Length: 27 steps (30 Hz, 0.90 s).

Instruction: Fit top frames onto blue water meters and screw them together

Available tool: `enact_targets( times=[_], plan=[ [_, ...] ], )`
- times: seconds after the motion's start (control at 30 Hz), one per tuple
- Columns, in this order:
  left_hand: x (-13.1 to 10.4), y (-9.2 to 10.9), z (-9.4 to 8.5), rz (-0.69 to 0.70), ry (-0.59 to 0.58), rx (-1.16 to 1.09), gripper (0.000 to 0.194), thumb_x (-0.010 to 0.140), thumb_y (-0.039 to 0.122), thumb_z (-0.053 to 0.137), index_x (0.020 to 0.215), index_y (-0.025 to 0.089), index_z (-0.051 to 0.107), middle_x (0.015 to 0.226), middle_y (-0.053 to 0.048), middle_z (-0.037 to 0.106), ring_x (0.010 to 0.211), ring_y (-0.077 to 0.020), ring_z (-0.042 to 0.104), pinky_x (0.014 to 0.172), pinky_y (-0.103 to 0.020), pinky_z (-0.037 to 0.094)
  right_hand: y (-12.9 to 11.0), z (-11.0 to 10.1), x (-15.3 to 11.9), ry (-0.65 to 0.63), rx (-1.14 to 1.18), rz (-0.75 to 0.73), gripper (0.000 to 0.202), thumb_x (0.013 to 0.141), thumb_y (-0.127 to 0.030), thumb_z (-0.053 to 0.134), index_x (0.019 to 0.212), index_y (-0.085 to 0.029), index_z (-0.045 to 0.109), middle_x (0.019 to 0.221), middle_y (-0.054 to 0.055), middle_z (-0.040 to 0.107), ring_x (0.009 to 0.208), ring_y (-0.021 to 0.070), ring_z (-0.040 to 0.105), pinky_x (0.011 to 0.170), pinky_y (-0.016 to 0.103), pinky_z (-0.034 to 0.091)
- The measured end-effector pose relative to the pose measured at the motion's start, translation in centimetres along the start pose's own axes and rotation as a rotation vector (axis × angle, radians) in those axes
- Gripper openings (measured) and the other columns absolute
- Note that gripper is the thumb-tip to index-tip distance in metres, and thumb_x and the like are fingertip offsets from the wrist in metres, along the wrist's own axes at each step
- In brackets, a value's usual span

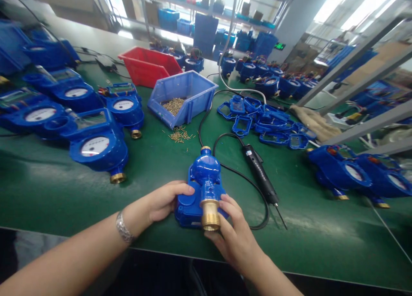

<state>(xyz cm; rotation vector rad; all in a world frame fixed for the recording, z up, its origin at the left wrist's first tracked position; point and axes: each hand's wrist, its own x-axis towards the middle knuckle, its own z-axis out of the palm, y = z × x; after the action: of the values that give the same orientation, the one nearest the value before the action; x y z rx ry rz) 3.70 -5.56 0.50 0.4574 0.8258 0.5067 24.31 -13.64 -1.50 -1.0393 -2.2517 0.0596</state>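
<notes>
Between my two hands is a blue water meter (206,171), its dial side hidden and its brass threaded end toward me. My left hand (167,199) grips the left side of the body, thumb laid on top. On the right, my right hand (233,227) curls round the body and under the brass end. A black electric screwdriver (260,173) lies on the green table (154,163) to the right, its bit pointing toward me. Small brass screws (180,135) are scattered beyond the meter, in front of a blue bin (201,96) that holds many more.
Several blue water meters (96,145) stand at the left, more (344,167) at the right and along the back. A pile of blue plastic frames (267,120) lies beyond the screwdriver. A red bin (144,66) stands behind the blue one. Metal rails (360,68) slant across the right side.
</notes>
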Motion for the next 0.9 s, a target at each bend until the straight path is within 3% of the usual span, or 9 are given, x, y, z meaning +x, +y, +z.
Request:
enact_targets(
  times=[0.1, 0.17, 0.23, 0.33, 0.43, 0.5, 0.67, 0.9],
  plan=[
    [0.4, 0.5, 0.1, -0.005, -0.019, 0.052, 0.036, 0.056, 0.019, 0.072, 0.09, 0.01, 0.066, 0.084, -0.01, 0.073, 0.076, -0.0217, 0.065, 0.075, -0.033, 0.048, 0.4, -3.1, 0.9, -0.068, 0.149, 0.102, 0.028, 0.084, -0.026, 0.056, 0.111, -0.016, 0.053, 0.101, 0.013, 0.063, 0.101, 0.0241, 0.061, 0.081, 0.038, 0.057],
    [0.8, 0.8, 0.2, -0.016, -0.009, 0.082, 0.037, 0.054, 0.019, 0.073, 0.089, 0.01, 0.064, 0.083, -0.01, 0.072, 0.077, -0.0226, 0.065, 0.076, -0.035, 0.048, 0.9, -4.5, 1.9, 0.019, 0.117, 0.163, 0.026, 0.084, -0.013, 0.053, 0.109, -0.02, 0.053, 0.093, 0.009, 0.066, 0.089, 0.0178, 0.065, 0.076, 0.03, 0.057],
    [1.2, 0.9, 0.2, -0.018, -0.013, 0.107, 0.037, 0.055, 0.021, 0.073, 0.088, 0.01, 0.062, 0.082, -0.009, 0.071, 0.076, -0.022, 0.065, 0.074, -0.034, 0.048, 1.3, -5.0, 3.2, 0.036, 0.024, 0.145, 0.035, 0.083, -0.004, 0.05, 0.113, -0.022, 0.053, 0.102, 0.01, 0.066, 0.093, 0.0167, 0.065, 0.078, 0.029, 0.056],
    [1.8, 1.0, 0.3, -0.013, -0.06, 0.12, 0.038, 0.057, 0.022, 0.073, 0.091, 0.01, 0.062, 0.083, -0.01, 0.071, 0.074, -0.0204, 0.065, 0.071, -0.031, 0.049, 1.5, -4.5, 5.6, -0.155, -0.091, -0.012, 0.037, 0.086, -0.006, 0.043, 0.118, -0.021, 0.053, 0.122, 0.015, 0.059, 0.099, 0.02, 0.064, 0.076, 0.031, 0.055],
    [2.0, 0.9, 0.1, -0.002, -0.05, 0.122, 0.039, 0.057, 0.024, 0.075, 0.092, 0.011, 0.062, 0.083, -0.01, 0.072, 0.072, -0.0205, 0.065, 0.069, -0.031, 0.049, 1.2, -3.8, 8.0, -0.349, -0.206, -0.14, 0.024, 0.088, -0.013, 0.043, 0.103, -0.016, 0.062, 0.108, 0.015, 0.066, 0.074, 0.0205, 0.067, 0.059, 0.031, 0.054],
    [2.0, 0.8, -0.1, 0.011, -0.034, 0.115, 0.041, 0.058, 0.027, 0.076, 0.092, 0.011, 0.062, 0.084, -0.01, 0.071, 0.074, -0.022, 0.066, 0.071, -0.033, 0.049, 0.9, -3.5, 9.1, -0.411, -0.27, -0.184, 0.019, 0.087, -0.015, 0.045, 0.089, -0.014, 0.064, 0.095, 0.013, 0.069, 0.059, 0.019, 0.063, 0.049, 0.031, 0.049],
    [1.9, 0.8, -1.1, 0.009, -0.085, 0.073, 0.041, 0.061, 0.03, 0.077, 0.094, 0.011, 0.064, 0.086, -0.01, 0.071, 0.077, -0.022, 0.066, 0.074, -0.033, 0.05, 0.1, -3.1, 10.3, -0.385, -0.326, -0.205, 0.025, 0.089, -0.014, 0.039, 0.084, -0.014, 0.063, 0.085, 0.011, 0.068, 0.053, 0.0165, 0.057, 0.046, 0.029, 0.042],
    [1.7, 1.4, -2.1, 0.013, -0.153, 0.033, 0.043, 0.06, 0.028, 0.076, 0.099, 0.011, 0.065, 0.083, -0.009, 0.072, 0.072, -0.0189, 0.066, 0.072, -0.03, 0.05, 0.1, -2.4, 10.4, -0.282, -0.291, -0.201, 0.036, 0.094, -0.016, 0.028, 0.087, -0.014, 0.064, 0.092, 0.012, 0.07, 0.06, 0.0175, 0.062, 0.053, 0.029, 0.047]
  ],
)
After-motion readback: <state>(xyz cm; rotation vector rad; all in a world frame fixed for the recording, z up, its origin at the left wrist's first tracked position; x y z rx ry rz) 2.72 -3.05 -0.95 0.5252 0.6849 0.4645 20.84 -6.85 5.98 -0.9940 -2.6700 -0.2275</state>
